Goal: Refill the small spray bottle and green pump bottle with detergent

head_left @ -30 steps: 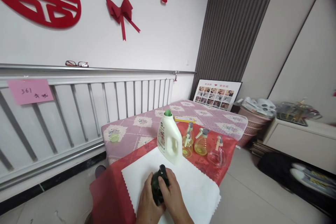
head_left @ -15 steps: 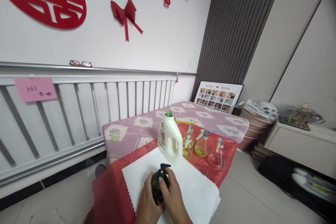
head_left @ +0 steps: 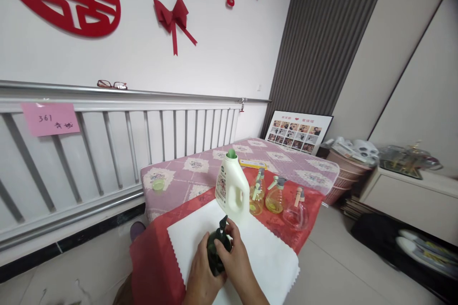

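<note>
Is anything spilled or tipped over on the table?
No spill shows. The white jug and three small spray bottles stand upright. The left hand and right hand hold the dark green bottle upright over the white cloth. Only oddity: glasses on the wall rail.

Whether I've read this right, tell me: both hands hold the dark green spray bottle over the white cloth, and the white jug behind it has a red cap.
One detail is wrong. The head view shows the white jug with a green cap, not a red one. The rest stands: the left hand and the right hand hold the dark green spray bottle over the white cloth.
</note>
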`<state>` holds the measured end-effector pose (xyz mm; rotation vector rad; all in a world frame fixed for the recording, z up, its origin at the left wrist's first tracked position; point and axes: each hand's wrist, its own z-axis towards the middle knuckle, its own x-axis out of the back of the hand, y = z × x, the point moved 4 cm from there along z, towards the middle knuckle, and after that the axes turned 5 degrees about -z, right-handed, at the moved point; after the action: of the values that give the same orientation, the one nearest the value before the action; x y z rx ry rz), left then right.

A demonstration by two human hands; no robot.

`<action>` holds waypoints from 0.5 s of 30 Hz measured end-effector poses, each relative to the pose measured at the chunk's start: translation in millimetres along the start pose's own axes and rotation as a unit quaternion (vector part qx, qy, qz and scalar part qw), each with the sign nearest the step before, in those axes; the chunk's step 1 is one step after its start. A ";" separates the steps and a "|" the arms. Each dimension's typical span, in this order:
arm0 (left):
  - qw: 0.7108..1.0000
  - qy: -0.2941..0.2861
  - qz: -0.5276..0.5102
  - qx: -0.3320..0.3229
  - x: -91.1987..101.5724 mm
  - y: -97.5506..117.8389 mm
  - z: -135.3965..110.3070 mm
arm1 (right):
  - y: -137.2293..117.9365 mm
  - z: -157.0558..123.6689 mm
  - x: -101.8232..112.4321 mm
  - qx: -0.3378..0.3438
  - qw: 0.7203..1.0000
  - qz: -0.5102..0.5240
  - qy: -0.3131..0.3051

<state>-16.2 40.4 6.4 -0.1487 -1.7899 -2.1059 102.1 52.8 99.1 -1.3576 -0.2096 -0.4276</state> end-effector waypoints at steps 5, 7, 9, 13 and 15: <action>0.999 -0.032 0.008 0.005 -2.3 -4.7 -0.3 | -2.6 2.6 1.1 -0.019 1.000 -0.014 0.004; 1.000 -0.030 0.006 0.000 -3.2 -8.1 0.5 | -6.2 4.3 3.5 -0.008 1.000 -0.011 0.003; 1.000 -0.024 0.009 -0.003 -4.1 -10.4 1.4 | -11.4 7.2 8.0 0.007 1.000 -0.005 0.007; 1.000 -0.028 0.012 0.006 -6.6 -9.7 1.5 | -28.0 21.0 23.3 0.036 0.999 0.003 0.017; 1.000 -0.021 0.010 0.011 -6.9 -7.0 0.3 | -40.9 32.8 33.0 0.056 0.998 0.004 0.021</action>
<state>-12.3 43.0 -2.2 -0.2068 -1.8265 -2.0831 118.3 72.9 155.5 -1.2389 -0.1912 -0.4310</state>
